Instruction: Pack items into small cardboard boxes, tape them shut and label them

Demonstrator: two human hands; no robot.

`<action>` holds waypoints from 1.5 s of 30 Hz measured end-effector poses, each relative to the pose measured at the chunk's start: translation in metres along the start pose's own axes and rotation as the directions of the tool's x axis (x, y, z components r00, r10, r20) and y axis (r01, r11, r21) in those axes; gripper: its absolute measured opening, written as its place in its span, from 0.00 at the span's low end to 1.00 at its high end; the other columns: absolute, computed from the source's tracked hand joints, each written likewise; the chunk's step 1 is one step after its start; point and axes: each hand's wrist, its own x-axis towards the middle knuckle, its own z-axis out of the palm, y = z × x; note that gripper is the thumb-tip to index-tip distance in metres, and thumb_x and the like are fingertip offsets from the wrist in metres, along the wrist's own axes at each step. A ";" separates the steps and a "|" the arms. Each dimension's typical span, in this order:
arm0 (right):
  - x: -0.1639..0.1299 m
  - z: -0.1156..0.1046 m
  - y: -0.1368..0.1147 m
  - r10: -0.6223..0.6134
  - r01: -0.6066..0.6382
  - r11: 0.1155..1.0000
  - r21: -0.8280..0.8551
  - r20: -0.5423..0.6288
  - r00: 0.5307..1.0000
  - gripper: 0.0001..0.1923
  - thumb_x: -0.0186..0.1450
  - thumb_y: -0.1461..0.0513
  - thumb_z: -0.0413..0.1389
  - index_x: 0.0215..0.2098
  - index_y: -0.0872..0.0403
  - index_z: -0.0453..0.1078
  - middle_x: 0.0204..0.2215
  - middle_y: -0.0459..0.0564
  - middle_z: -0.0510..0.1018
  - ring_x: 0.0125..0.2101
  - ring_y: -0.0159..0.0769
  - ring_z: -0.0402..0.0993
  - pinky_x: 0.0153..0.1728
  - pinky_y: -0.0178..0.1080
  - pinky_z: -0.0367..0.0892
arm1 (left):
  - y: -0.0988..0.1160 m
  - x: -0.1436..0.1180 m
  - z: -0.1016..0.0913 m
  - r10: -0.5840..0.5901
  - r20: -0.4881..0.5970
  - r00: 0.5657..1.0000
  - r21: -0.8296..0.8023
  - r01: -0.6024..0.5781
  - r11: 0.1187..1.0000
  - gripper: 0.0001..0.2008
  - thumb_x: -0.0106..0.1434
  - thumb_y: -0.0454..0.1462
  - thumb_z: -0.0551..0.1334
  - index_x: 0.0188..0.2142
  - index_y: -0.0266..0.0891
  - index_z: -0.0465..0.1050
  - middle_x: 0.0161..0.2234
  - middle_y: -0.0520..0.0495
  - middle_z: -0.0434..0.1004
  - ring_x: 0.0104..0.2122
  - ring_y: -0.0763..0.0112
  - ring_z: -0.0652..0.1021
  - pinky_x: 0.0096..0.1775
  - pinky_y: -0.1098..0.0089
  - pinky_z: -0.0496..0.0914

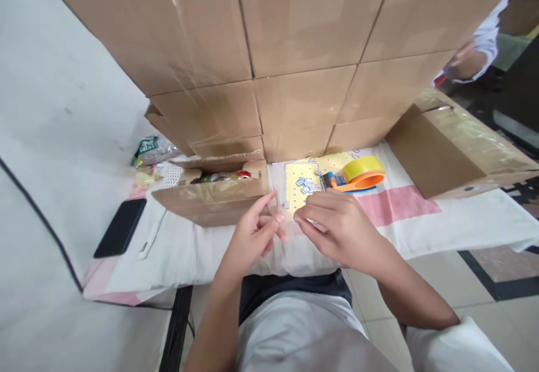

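Note:
My left hand [257, 230] is over the front of the table, its fingers apart and slightly blurred, just right of an open cardboard box [202, 206]. My right hand [337, 223] faces it, thumb and fingertips pinched together. Whatever may be in that pinch is too small or too clear to make out. Just beyond my right hand lies an orange tape dispenser [357, 182] with a roll of yellow tape [366, 165]. Colourful packaged items [229, 176] show inside the open box.
Stacked cardboard boxes [303, 100] rise behind the work spot. Another box [442, 153] stands at the right. A black phone [120, 228], a white cable [154, 232] and a plastic bag [155, 150] lie at the left by the wall. Another person's arm [474, 58] shows far right.

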 end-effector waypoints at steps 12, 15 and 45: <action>0.056 -0.025 0.001 0.261 -0.213 0.925 0.314 -0.119 0.958 0.08 0.67 0.65 0.60 0.29 0.52 0.76 0.20 0.42 0.69 0.22 0.28 0.61 0.25 0.36 0.57 | -0.028 -0.021 -0.142 0.882 -0.045 0.468 0.979 -0.156 0.133 0.21 0.65 0.40 0.68 0.58 0.45 0.74 0.57 0.38 0.78 0.59 0.49 0.76 0.61 0.49 0.65; 0.079 -0.016 -0.008 0.167 -0.153 0.969 0.195 -0.057 0.984 0.08 0.66 0.67 0.58 0.28 0.54 0.75 0.22 0.43 0.71 0.23 0.27 0.60 0.26 0.36 0.54 | -0.034 0.002 -0.162 0.783 0.129 0.608 0.981 -0.193 -0.011 0.28 0.68 0.44 0.65 0.66 0.47 0.66 0.64 0.40 0.72 0.65 0.49 0.70 0.66 0.46 0.57; 0.168 0.047 0.011 -0.026 -0.356 0.410 0.840 0.401 0.916 0.13 0.64 0.54 0.61 0.27 0.53 0.74 0.45 0.51 0.80 0.48 0.39 0.76 0.50 0.42 0.68 | 0.004 0.023 -0.138 0.575 -0.070 0.815 0.966 -0.089 0.243 0.21 0.76 0.45 0.48 0.57 0.49 0.76 0.59 0.46 0.78 0.60 0.56 0.75 0.68 0.43 0.52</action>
